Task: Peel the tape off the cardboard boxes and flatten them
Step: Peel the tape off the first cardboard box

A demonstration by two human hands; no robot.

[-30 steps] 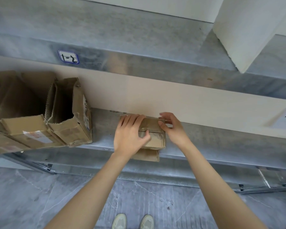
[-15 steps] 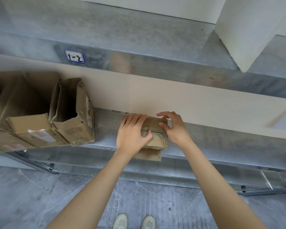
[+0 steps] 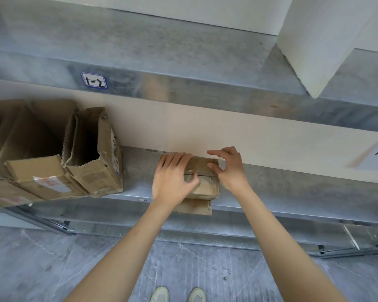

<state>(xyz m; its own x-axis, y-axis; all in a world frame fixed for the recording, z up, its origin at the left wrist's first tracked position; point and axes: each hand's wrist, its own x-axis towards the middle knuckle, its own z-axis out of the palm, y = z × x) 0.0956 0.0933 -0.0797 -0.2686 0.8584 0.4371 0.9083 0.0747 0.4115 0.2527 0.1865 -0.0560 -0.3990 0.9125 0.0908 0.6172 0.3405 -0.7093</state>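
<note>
Left hand is pressing flat on the box; right hand is pinching at its far right corner, apparently on a tape end.

Box is sitting at the front edge of the metal shelf, on a flat cardboard piece that's overhanging the edge, well apart from the open boxes on the left. Judging it small, light, likely empty, so it'll be sliding unless the left palm is pinning it. Card is looking worn and soft, so the skin is likely tearing off with the tape. Tape is glossy and creased over the top seam; I'd be lifting a loose end at the corner and pulling low along the seam. Can't confirm the right fingers are actually catching tape.
</note>
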